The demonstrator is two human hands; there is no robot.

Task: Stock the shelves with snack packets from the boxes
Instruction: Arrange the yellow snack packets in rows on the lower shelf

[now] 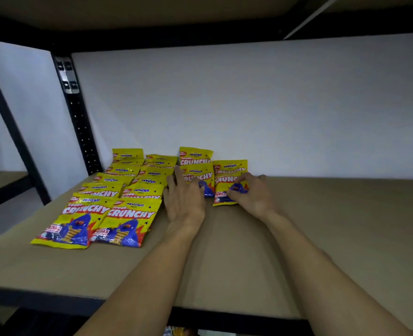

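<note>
Yellow snack packets printed "CRUNCHY" lie in overlapping rows on the brown shelf board (322, 238). Two long rows (118, 204) fill the left side. A third short row (197, 174) and a fourth (228, 175) sit near the back wall. My left hand (185, 198) lies flat with straight fingers on the front packet of the third row. My right hand (248, 194) has its fingers curled over the lower edge of the front packet of the fourth row, thumb against it. No box is in view.
A black perforated upright post (79, 122) stands at the back left corner. The white wall (273, 105) closes the back. An upper shelf (176, 10) hangs close overhead. The board's dark front rail (43, 301) runs along the near edge. More goods show below (178, 332).
</note>
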